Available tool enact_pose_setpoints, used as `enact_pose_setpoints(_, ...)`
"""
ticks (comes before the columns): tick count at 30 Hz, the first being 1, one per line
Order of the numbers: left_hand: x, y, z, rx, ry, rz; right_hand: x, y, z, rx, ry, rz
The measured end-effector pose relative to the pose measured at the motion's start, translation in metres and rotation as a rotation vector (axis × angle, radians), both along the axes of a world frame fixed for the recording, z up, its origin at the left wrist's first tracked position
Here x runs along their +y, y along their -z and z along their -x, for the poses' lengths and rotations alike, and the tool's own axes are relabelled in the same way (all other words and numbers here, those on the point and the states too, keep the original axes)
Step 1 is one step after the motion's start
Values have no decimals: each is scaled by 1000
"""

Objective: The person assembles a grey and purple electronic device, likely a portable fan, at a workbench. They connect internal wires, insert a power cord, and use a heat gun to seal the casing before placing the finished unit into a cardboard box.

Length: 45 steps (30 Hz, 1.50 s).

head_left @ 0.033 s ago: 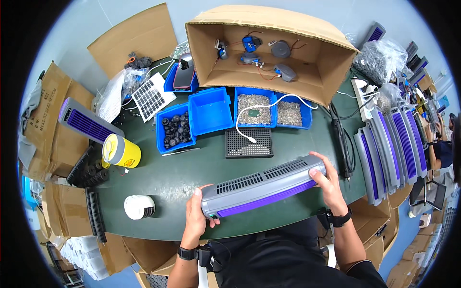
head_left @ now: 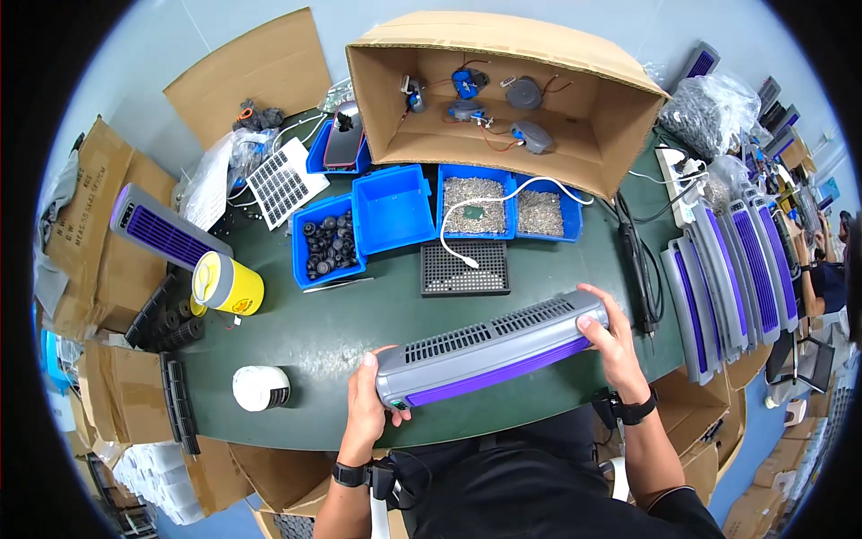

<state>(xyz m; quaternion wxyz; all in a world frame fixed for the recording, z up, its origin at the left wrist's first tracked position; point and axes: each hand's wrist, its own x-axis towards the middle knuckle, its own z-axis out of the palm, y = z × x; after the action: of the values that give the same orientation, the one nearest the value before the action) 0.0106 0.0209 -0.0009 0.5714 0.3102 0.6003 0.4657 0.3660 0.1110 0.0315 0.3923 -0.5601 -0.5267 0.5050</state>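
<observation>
A long grey tower fan (head_left: pixel 485 346) with slotted vents on top and a purple strip along its near side is held level across the front of the bench. My left hand (head_left: pixel 366 404) grips its left end, with the thumb on top and fingertips showing underneath. Around the right end wraps my right hand (head_left: pixel 612 337), its thumb pressed on the casing. A small green part shows at the fan's lower left corner. The fan hides part of the green bench top (head_left: pixel 332 337) behind it.
Blue bins of black round parts (head_left: pixel 329 242) and small screws (head_left: pixel 476 202) stand behind a black perforated tray (head_left: pixel 465 280). A cardboard box (head_left: pixel 575 103) holds motors. Similar fans (head_left: pixel 732 278) line the right side. At left stand a yellow canister (head_left: pixel 235 286) and white roll (head_left: pixel 259 388).
</observation>
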Motion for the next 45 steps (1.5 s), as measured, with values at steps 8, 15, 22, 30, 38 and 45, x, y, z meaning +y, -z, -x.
enact_pose_setpoints(8,-1,-3,0,4,-6,-53,-10,4,-16,345,-58,144)
enact_pose_setpoints(15,0,-41,-67,-86,368,-165,-77,-32,-119,515,17,24)
enact_pose_setpoints(22,-21,-57,-151,114,836,-184,-236,-162,-267,124,421,-309)
enact_pose_setpoints(30,-12,-5,-146,329,720,-123,-288,-44,-344,-611,985,57)
enact_pose_setpoints(38,-5,0,-159,438,582,-87,-240,236,-449,-964,995,513)
enact_pose_setpoints(45,-8,-2,-168,575,435,-60,-254,367,-445,-1031,576,679)
